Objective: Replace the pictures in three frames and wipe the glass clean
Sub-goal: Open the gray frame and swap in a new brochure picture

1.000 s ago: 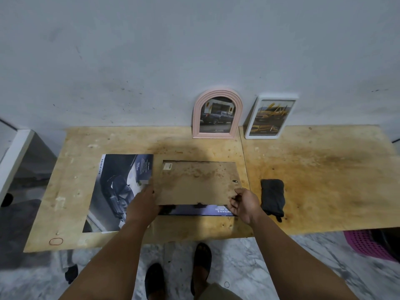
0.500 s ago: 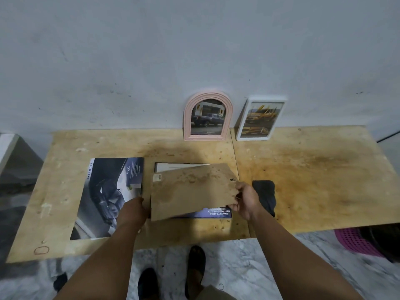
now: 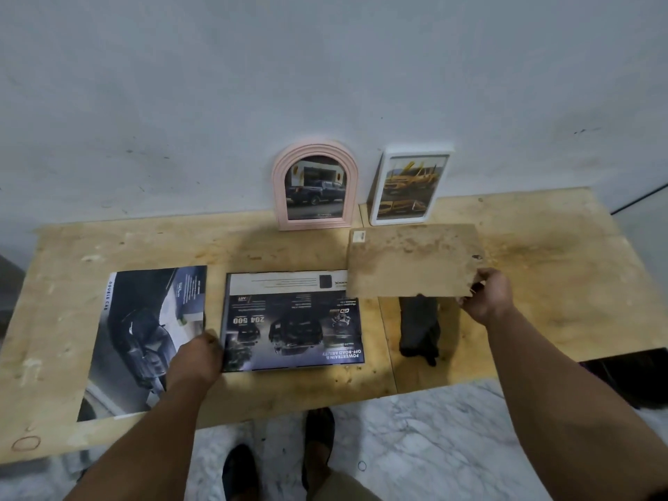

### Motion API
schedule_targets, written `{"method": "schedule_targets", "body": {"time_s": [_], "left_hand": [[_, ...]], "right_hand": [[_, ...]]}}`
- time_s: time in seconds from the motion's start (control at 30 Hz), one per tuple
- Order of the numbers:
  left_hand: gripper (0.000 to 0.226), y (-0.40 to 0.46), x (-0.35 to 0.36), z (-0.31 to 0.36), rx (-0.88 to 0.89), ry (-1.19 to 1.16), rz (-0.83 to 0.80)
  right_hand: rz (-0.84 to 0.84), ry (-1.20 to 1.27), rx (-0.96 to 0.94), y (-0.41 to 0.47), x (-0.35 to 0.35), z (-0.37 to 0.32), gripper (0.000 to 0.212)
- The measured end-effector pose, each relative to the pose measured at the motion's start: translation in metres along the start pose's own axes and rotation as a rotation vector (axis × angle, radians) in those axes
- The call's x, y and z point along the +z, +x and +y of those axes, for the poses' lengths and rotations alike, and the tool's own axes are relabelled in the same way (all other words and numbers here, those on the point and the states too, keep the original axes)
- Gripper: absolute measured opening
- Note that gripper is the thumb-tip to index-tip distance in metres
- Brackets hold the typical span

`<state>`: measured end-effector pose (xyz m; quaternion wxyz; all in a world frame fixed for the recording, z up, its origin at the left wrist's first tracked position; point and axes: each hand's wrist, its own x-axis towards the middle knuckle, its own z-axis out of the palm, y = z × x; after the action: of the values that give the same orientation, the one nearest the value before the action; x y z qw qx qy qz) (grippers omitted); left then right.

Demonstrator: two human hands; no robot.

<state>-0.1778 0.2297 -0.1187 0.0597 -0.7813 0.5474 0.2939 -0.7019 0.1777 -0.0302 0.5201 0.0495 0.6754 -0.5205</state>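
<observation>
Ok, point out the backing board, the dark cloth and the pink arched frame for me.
backing board point(image 3: 412, 263): head view, middle of its stained brown face.
dark cloth point(image 3: 419, 327): head view, centre of the folded fabric below the board.
pink arched frame point(image 3: 278, 197): head view, left side of its rim.

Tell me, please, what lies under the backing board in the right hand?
Under the backing board, the top of the dark cloth and the frame's upper right corner are covered; the rest shows. The right hand pinches the board.

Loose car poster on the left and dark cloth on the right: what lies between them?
Head view: the open frame lying flat, its printed picture showing, left hand at its edge.
</observation>
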Motion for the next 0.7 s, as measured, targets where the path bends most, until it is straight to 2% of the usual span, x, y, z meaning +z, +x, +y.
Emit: {"method": "schedule_targets", "body": {"time_s": [0.07,0.13,0.23,0.33,0.47,0.57,0.63,0.7], "left_hand": [[0.017,-0.001,0.003,0.002,0.013,0.011,0.011],[0.015,-0.002,0.005,0.006,0.01,0.015,0.016],[0.014,-0.003,0.004,0.011,-0.017,0.003,0.017],[0.013,-0.003,0.005,0.011,-0.024,-0.003,0.015],[0.011,-0.005,0.007,0.013,-0.058,0.009,-0.002],[0.008,-0.006,0.006,0.012,-0.077,0.031,-0.026],[0.008,-0.006,0.005,0.007,-0.077,0.036,-0.027],[0.008,-0.005,0.006,0.001,-0.101,0.017,-0.034]], "right_hand": [[0.029,0.02,-0.004,0.006,0.003,-0.009,0.016],[0.129,0.011,-0.037,0.019,0.001,-0.015,0.015],[0.291,-0.03,-0.054,0.038,-0.009,-0.021,0.028],[0.355,-0.053,-0.057,0.052,-0.018,-0.017,0.039],[0.444,-0.398,-0.171,0.046,-0.012,0.0,0.05],[0.332,-0.725,-0.358,0.022,0.006,0.029,0.035],[0.177,-0.865,-0.477,0.006,0.023,0.053,0.018],[0.005,-0.96,-0.531,-0.01,0.042,0.077,0.013]]}}
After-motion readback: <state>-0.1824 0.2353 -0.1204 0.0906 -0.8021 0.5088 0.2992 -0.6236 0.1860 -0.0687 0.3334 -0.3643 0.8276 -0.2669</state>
